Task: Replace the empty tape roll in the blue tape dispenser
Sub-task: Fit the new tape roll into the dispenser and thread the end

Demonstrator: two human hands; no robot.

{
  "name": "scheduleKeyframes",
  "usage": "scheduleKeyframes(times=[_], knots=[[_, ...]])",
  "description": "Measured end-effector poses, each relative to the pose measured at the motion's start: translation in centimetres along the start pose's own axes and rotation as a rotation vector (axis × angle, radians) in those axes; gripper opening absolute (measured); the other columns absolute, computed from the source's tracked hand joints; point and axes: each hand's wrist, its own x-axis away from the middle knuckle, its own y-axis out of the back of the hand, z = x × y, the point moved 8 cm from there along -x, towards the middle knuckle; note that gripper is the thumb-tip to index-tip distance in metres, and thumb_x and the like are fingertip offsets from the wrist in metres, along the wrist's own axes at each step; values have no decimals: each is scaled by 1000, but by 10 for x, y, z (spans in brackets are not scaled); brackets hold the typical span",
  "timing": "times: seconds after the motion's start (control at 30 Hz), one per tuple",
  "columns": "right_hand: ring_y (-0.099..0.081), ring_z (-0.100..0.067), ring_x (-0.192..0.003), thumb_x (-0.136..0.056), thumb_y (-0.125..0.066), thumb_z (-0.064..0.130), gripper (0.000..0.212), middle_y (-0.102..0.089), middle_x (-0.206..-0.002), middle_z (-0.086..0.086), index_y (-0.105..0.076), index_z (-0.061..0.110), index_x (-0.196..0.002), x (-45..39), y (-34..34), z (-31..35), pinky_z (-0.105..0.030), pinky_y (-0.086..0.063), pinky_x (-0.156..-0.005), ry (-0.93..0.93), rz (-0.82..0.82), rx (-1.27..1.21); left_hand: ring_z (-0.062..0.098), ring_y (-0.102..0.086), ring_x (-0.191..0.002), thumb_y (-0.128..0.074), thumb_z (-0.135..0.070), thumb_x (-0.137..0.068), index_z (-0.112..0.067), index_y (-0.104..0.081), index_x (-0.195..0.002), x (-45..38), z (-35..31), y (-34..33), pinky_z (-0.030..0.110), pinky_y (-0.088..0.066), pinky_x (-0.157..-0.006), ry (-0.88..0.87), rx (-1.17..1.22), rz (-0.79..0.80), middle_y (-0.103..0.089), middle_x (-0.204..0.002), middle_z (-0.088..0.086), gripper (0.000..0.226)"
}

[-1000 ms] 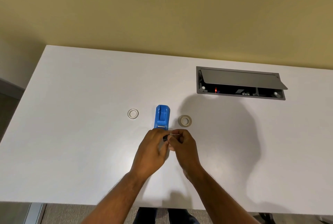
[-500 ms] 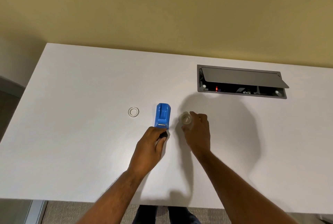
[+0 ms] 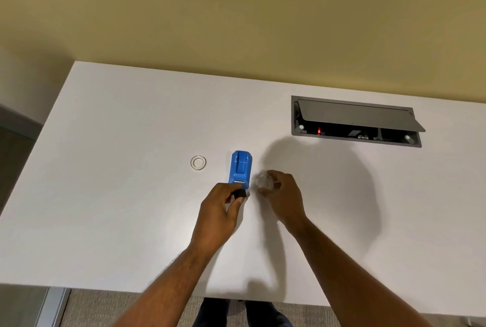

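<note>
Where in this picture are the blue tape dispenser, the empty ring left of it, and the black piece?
blue tape dispenser [image 3: 240, 166], head view, its top face.
empty ring [image 3: 198, 162], head view, its rim.
black piece [image 3: 240, 193], head view, its front face.

White table [image 3: 118, 221] against a yellow wall [image 3: 236, 11]; grey cable hatch [image 3: 352, 113] (lid raised); carpet [image 3: 118, 308] below.

Clear tape roll [image 3: 264, 182] in right hand [image 3: 285, 199]: motion-blurred, edges uncertain, near side behind fingers [image 3: 276, 178]. Small black piece [image 3: 240, 193] at near end of blue plastic tape dispenser [image 3: 240, 167]: partly under left hand [image 3: 218, 212]. White table [image 3: 105, 195]: right end cut off by frame. Recessed grey cable box [image 3: 355, 121]: contents too small to tell.
</note>
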Motion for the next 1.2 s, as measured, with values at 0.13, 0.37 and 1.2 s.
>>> scheduleKeyframes(times=[0.13,0.37,1.2], knots=[[-68,-7,-107,-84,-80,22,42,-73,-115,14,-67,35,-121,23,-3,3,-23,-55,-88,-144,182,-459,7,-66,-96,-71,-9,-92,-25,-71,-114,-8,-6,7,13,-52,-82,36,90,-52,-66,-105,-14,28],[-69,-15,-114,-89,-75,14,43,-72,-125,2,-65,29,-128,47,-3,38,-22,-55,-85,-100,360,-750,8,-69,-96,-72,-10,-91,-30,-73,-116,-17,-20,6,13,-52,-82,79,209,-4,-69,-101,-18,33],[-74,-11,-100,-80,-82,6,45,-79,-106,7,-73,30,-117,59,8,61,-19,-57,-79,-13,281,-587,17,-78,-91,-79,-2,-83,-10,-80,-106,-17,-17,18,22,-59,-83,215,490,100,-82,-97,1,25]])
